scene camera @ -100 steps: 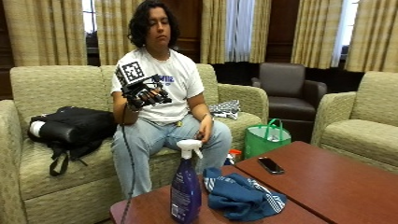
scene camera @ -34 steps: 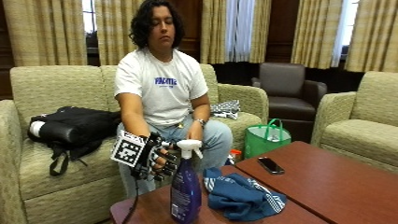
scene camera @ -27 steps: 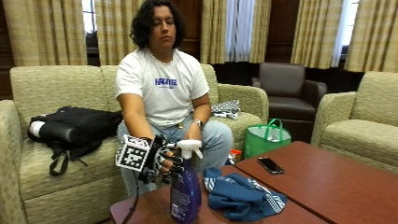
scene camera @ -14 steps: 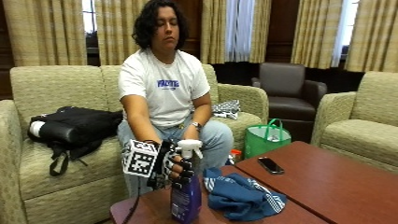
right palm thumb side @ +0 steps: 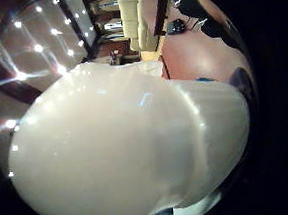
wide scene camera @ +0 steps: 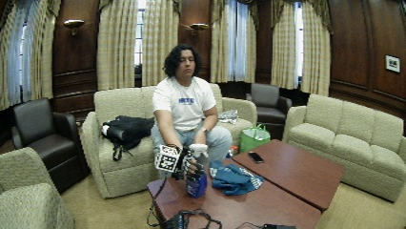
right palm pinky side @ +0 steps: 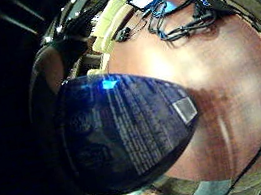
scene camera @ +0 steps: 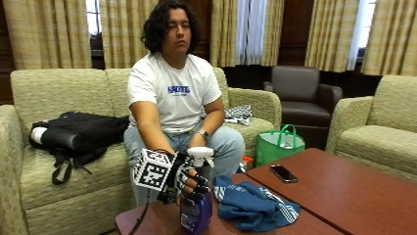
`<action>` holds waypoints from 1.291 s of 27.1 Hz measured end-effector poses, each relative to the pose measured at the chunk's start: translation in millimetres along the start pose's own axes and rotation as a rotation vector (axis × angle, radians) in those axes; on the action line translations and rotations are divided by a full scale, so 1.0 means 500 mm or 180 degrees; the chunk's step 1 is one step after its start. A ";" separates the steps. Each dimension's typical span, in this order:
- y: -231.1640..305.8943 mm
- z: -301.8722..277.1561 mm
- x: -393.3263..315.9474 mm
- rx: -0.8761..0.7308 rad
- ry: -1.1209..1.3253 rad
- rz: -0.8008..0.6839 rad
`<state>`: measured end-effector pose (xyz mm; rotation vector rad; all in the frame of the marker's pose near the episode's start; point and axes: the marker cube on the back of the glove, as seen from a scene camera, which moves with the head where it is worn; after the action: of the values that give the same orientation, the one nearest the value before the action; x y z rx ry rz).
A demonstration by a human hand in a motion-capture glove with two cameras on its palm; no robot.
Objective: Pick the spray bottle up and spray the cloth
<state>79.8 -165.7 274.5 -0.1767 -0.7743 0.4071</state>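
Note:
A blue spray bottle [scene camera: 196, 216] with a white trigger head [scene camera: 200, 152] stands upright on the near corner of the brown table [scene camera: 338, 193]. My gloved right hand [scene camera: 189, 180] grips its neck just under the head, fingers curled round it. The thumb side palm view is filled by the white head [right palm thumb side: 127, 149]. In the little finger side palm view the bottle's labelled blue body [right palm pinky side: 126, 128] is close. A crumpled blue cloth [scene camera: 255, 207] lies on the table right beside the bottle. The wide view shows the bottle [wide scene camera: 196, 184], hand [wide scene camera: 187, 165] and cloth [wide scene camera: 233, 176].
A black phone [scene camera: 284, 173] lies farther along the table. Cables [wide scene camera: 190, 220] sit at the table's near end. A green bag [scene camera: 279, 146] stands on the floor by the sofa, and a black bag [scene camera: 78, 134] lies on the sofa seat.
My gloved hand came down from chest height to the bottle, moved in from beside it, and now has its fingers wrapped round the neck. The bottle and cloth stay in place.

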 end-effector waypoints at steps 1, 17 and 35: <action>-0.004 0.001 -0.001 0.0012 0.0013 0.0002; -0.060 0.033 -0.007 0.0076 0.0069 -0.0154; -0.114 0.064 -0.035 0.0041 -0.0165 -0.0181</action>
<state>62.7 -224.7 303.2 -0.1323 -0.8258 0.3640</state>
